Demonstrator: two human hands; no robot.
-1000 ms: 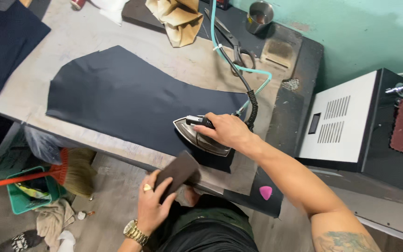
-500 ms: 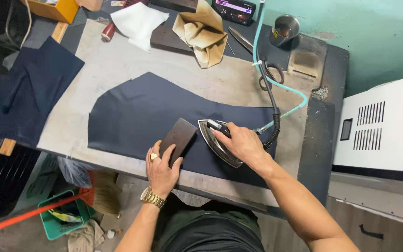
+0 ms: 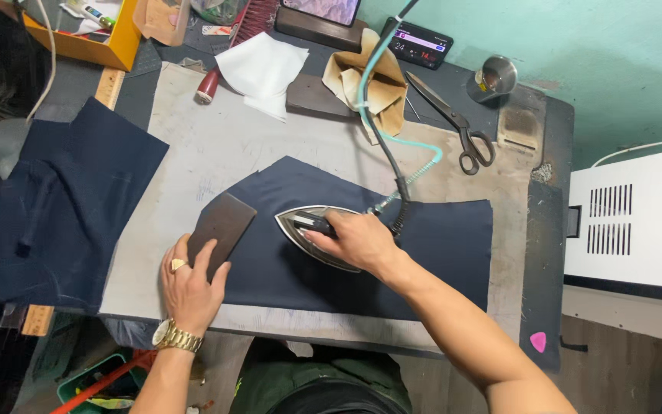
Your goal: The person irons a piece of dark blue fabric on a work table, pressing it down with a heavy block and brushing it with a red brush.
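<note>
Iron handle [image 3: 317, 224] hides under right hand [image 3: 358, 239]'s clenched grip; left hand [image 3: 191, 287] grips dark block [image 3: 221, 225], covering its near end.

A pair of black-handled scissors [image 3: 453, 123] lies on the grey padded worktable [image 3: 193, 146], near its far right corner. Just beyond them sits a small round metal cup [image 3: 496, 75]. A crumpled brown paper piece [image 3: 369, 88] and a white cloth [image 3: 263, 70] lie along the far edge. A yellow box [image 3: 109, 47] stands at the far left. To the right, apart from the table, is a white vented machine [image 3: 622, 218].
</note>
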